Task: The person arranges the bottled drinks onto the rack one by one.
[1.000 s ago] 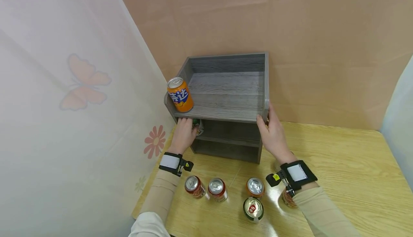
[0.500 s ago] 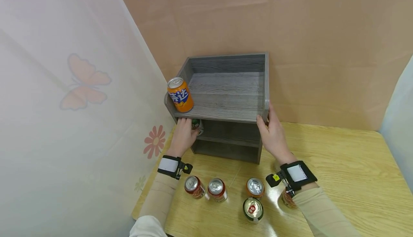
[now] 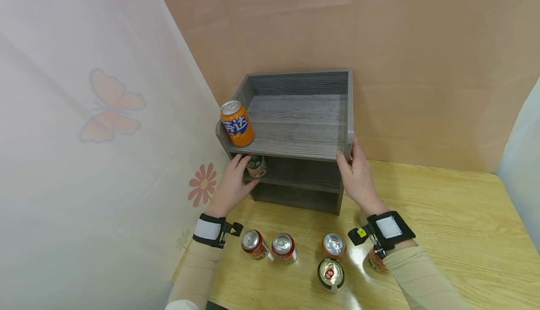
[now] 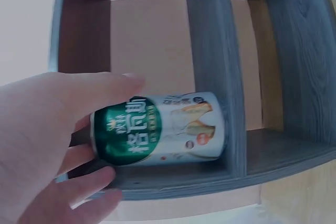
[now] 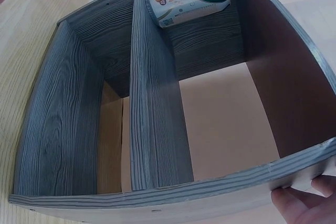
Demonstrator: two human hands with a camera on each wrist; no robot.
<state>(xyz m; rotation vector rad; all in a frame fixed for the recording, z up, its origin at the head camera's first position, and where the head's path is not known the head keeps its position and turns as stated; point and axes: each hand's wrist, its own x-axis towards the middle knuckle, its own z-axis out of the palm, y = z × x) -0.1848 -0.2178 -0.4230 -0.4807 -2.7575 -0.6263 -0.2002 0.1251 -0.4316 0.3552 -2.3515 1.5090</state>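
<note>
A grey wooden shelf unit [image 3: 295,148] stands on the table. On its middle level, at the left end, a green-and-white drink can [image 3: 256,167] stands upright. My left hand [image 3: 229,185] is beside that can, thumb and fingers spread apart around its top end; in the left wrist view a gap shows between the fingers and the can [image 4: 163,129]. My right hand [image 3: 356,174] grips the unit's right side panel, thumb at the front edge and fingers on the outer face. An orange soda can [image 3: 237,124] stands on the top level at the left front corner.
Two red cans [image 3: 254,244] [image 3: 284,248], an orange can [image 3: 334,245] and a dark green-rimmed can [image 3: 331,274] stand on the table before the unit. Another can [image 3: 377,261] is partly behind the right wrist. A white printed wall [image 3: 126,183] rises close on the left.
My left hand has let go of the green-and-white can and drawn back left and toward me, its fingers spreading. More of the can shows now. The right hand stays on the side panel.
</note>
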